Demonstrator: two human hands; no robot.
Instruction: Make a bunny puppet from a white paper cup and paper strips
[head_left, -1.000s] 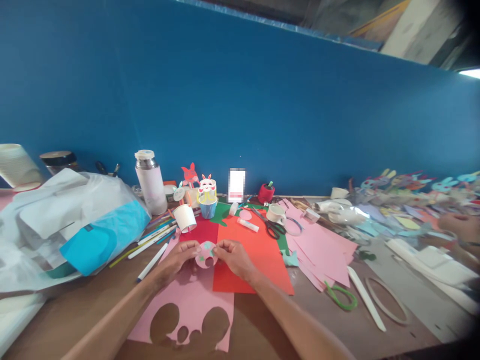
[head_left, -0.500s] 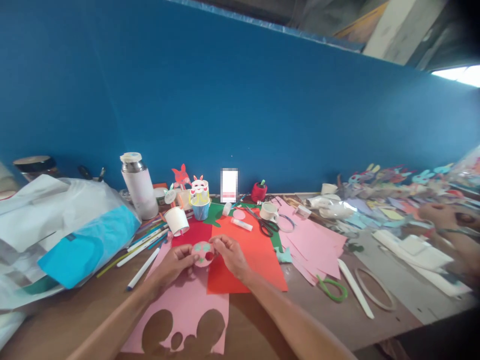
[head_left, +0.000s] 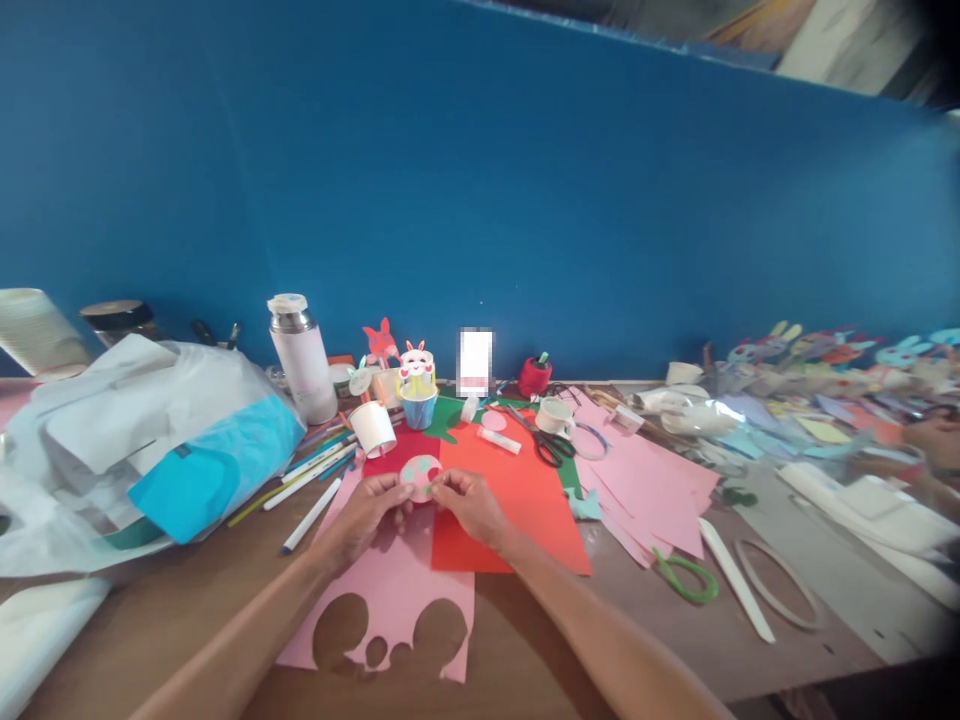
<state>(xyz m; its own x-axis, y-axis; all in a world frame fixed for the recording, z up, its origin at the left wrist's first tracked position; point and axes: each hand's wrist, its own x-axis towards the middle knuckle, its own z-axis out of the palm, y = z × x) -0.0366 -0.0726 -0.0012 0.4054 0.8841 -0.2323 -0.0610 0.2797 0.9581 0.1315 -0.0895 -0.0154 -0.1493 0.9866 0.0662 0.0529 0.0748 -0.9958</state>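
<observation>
Between my two hands is a round pink paper disc with green spots and a dark red spot at its right side. My left hand pinches its left edge between thumb and fingers. At the right edge, by the red spot, my right hand has its fingertips closed on the disc. Below them lies a pink sheet with round holes cut out of it. Under my right hand is an orange-red sheet. A glue stick and black-handled scissors lie just beyond.
To the left stand a white flask and a plastic bag, with several markers nearby. A tipped white paper cup sits beyond my left hand. Pink sheets and a green pipe cleaner lie right. Another person's hand shows far right.
The view has turned slightly left, so things sit further right. Both hands still hold the disc, now tilted a little differently, and my right fingers are closer over the red spot.
</observation>
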